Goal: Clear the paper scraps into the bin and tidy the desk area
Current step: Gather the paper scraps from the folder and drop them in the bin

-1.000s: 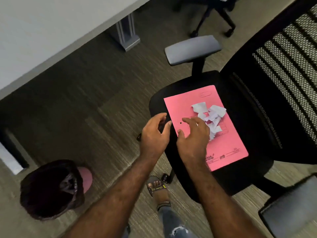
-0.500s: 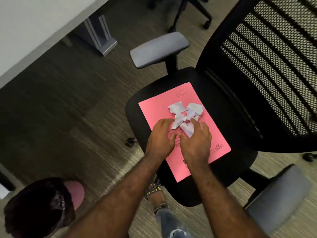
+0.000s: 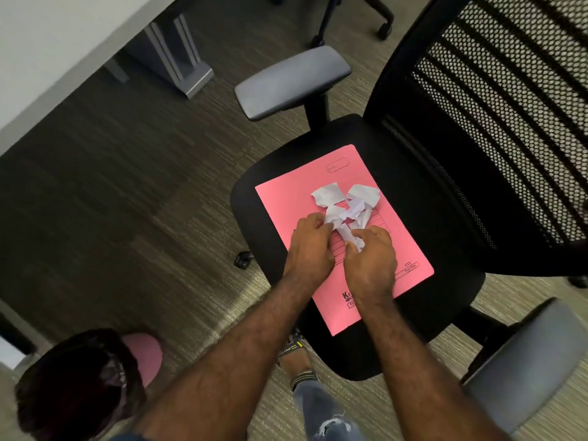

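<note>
Torn white paper scraps (image 3: 345,211) lie in a loose heap on a pink file folder (image 3: 286,198), which rests flat on the black seat of an office chair (image 3: 420,192). The heap sits toward the folder's far half, nearer its right edge than its left; two larger pieces lie at the far side of the pile, apart from the fingers.

Left hand (image 3: 310,246): fingers curled onto the near-left margin of the heap, pinching the edge of a scrap. Right hand (image 3: 370,262): fingers curled, closed on a crumpled piece at the near side of the heap. Both hands press toward each other over the folder's middle.

Step in hand, as judged: gathering the scraps into one bundle for transfer to the bin.

Bin (image 3: 76,380): dark-lined, pink body, standing on the floor off the near-left of the chair, well apart from the seat.

Recommendations:
- Sweep the two far pieces inward before closing the hands; otherwise they stay behind
- Cup both palms under and around the heap instead of pinching single pieces; light paper slips out of a partial grip
- Keep the folder pinned flat while raking, as it may slide on the seat
- Alternatively, lift the folder by its long edges as a tray and tip it over the bin

Risk: scraps dropping to the floor between chair and bin
</note>
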Available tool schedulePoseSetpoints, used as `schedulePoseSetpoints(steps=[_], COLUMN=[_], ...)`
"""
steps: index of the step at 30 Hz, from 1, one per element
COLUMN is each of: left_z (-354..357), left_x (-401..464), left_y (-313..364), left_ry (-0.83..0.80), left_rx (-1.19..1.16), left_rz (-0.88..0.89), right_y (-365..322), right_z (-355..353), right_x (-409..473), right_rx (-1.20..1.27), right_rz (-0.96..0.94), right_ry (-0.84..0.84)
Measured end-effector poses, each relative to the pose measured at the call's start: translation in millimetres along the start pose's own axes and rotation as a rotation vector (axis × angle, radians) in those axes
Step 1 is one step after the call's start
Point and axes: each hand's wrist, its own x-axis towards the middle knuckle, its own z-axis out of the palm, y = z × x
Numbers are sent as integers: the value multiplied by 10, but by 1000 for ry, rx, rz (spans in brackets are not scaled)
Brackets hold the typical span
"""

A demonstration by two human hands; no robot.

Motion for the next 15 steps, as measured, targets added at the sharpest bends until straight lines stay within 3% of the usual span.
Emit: schedulePoseSetpoints(steps=[15], left_z=[-89], left_x=[-65], left_y=[3], left_ry=[40], left_rx=[-88], left_rz=[-106], right_y=[42], right_z=[27], right_x=[-199], right_rx=[47], right_rz=[58], right_ry=[5])
